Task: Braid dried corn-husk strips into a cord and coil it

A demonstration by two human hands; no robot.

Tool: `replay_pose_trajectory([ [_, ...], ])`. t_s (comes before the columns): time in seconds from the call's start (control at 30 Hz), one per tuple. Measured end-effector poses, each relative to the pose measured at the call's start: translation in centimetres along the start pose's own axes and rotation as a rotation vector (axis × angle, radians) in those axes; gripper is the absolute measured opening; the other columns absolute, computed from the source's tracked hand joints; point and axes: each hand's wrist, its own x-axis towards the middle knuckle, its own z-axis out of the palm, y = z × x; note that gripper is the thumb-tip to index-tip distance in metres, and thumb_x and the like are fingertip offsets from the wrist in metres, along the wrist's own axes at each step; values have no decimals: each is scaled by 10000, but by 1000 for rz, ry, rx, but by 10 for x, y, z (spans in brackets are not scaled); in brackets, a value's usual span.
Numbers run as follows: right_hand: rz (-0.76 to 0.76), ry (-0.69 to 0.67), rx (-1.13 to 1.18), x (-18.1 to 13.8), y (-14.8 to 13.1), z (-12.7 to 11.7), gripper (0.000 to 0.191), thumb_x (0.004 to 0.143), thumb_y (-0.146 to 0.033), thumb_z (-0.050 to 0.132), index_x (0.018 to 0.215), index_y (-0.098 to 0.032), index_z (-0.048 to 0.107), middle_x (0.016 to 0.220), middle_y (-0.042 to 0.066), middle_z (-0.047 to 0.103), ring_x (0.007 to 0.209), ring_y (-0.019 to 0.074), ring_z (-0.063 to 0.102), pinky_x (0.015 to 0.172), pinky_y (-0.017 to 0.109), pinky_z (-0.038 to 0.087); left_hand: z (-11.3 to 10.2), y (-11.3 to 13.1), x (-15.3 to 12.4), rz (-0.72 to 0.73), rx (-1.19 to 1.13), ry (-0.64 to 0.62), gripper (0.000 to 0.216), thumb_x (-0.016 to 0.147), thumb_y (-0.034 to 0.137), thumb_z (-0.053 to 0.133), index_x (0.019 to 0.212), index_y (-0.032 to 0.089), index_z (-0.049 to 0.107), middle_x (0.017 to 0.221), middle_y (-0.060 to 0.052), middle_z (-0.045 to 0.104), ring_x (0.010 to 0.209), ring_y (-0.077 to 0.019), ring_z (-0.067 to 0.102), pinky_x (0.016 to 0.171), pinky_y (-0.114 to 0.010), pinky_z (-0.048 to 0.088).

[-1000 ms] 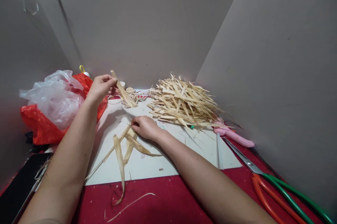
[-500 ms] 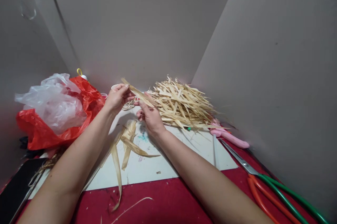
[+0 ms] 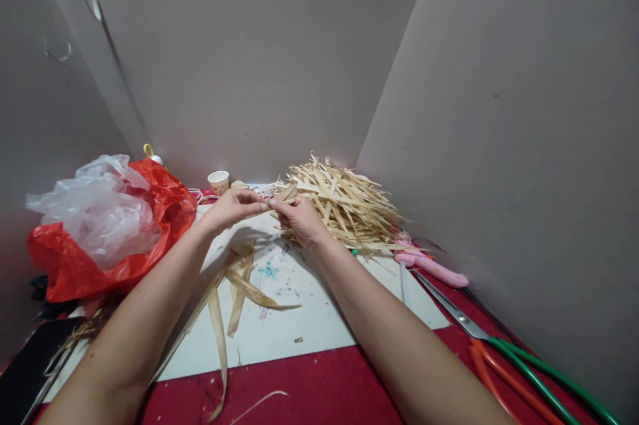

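Above the white board (image 3: 319, 332), my left hand (image 3: 234, 207) and my right hand (image 3: 302, 220) meet fingertip to fingertip. Both pinch a dry, straw-coloured leaf strip (image 3: 288, 194), of which only a short part shows past my right fingers; the rest is hidden by the hands. Several loose strips (image 3: 214, 318) lie on the board below my left hand and hang over its front edge. Just beyond my right hand rises a large heap of pale cut strips (image 3: 344, 202).
Scissors (image 3: 466, 325) with orange and green handles lie at right, near a pink-handled tool (image 3: 434, 268). On the left sits a red plastic bag (image 3: 70, 272) with a clear one (image 3: 104, 208). A paper cup (image 3: 218, 182) stands behind. Grey walls enclose the red-covered table (image 3: 319, 385).
My hands have come together, the left moving right and down. The strip, stretched out between them before, is now mostly covered by fingers. The paper cup has come into fuller view.
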Motion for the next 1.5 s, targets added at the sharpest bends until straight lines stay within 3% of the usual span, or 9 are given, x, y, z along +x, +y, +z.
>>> replay_pose_trajectory([
  [0.1, -1, -3, 19, -1, 1, 3, 362, 573, -409, 817, 603, -176, 542, 444, -97, 402, 404, 35, 312, 394, 184, 287, 6, -1, -2, -43, -61, -55, 264, 594, 331, 840, 701, 126, 714, 663, -17, 674, 628, -104, 582, 648, -243, 420],
  [0.27, -18, 33, 238, 2, 1, 3, 398, 545, -390, 845, 629, -186, 514, 491, -102, 407, 422, 33, 332, 385, 162, 283, 6, -4, 0, -56, -213, -27, 284, 574, 342, 857, 679, 126, 706, 677, -33, 698, 641, -107, 602, 657, -239, 437],
  [0.4, -35, 215, 349, 7, -2, -3, 307, 684, -410, 772, 723, -180, 573, 627, -42, 552, 538, 64, 499, 473, 172, 427, 2, -8, 5, -73, -321, 95, 326, 533, 342, 880, 701, 131, 697, 609, 14, 631, 552, -69, 511, 553, -212, 353],
  [0.5, -25, 325, 423, 8, -6, -8, 278, 769, -376, 704, 717, -195, 501, 679, -28, 599, 552, 73, 544, 521, 200, 485, 0, -10, 6, -85, -362, 117, 344, 515, 337, 887, 722, 134, 702, 606, 27, 599, 529, -58, 456, 509, -211, 284],
  [0.63, 40, 148, 351, 3, -8, -5, 326, 711, -410, 760, 782, -190, 531, 553, -94, 472, 377, 13, 250, 348, 147, 181, 6, -7, 4, -91, -364, 80, 338, 499, 327, 894, 703, 136, 705, 621, 23, 601, 561, -67, 473, 535, -219, 304],
  [0.7, 26, 54, 275, 0, -7, 0, 394, 625, -425, 817, 751, -187, 529, 534, -107, 430, 385, 9, 215, 347, 156, 122, 10, -7, 2, -89, -349, 57, 332, 491, 316, 899, 690, 134, 705, 625, 23, 607, 574, -71, 484, 560, -224, 331],
  [0.8, -12, 44, 159, -3, -3, 6, 434, 565, -402, 835, 645, -206, 455, 467, -124, 348, 388, 21, 225, 357, 172, 158, 14, -7, 2, -82, -323, 22, 335, 485, 282, 904, 711, 128, 710, 646, 27, 618, 591, -63, 494, 591, -218, 356],
  [1.03, -27, 36, 7, -2, 1, 4, 376, 605, -399, 763, 580, -209, 439, 445, -116, 322, 389, 30, 220, 394, 209, 137, 11, -9, 3, -72, -291, 18, 331, 515, 299, 890, 713, 126, 687, 661, 23, 622, 612, -62, 531, 676, -231, 428],
  [1.5, -155, 87, -157, 2, 8, 2, 260, 613, -376, 702, 603, -179, 532, 518, -79, 421, 505, 66, 311, 493, 231, 240, 18, -6, 2, 30, -164, 103, 259, 516, 286, 844, 609, 119, 670, 586, 22, 609, 576, -73, 500, 623, -238, 381],
])
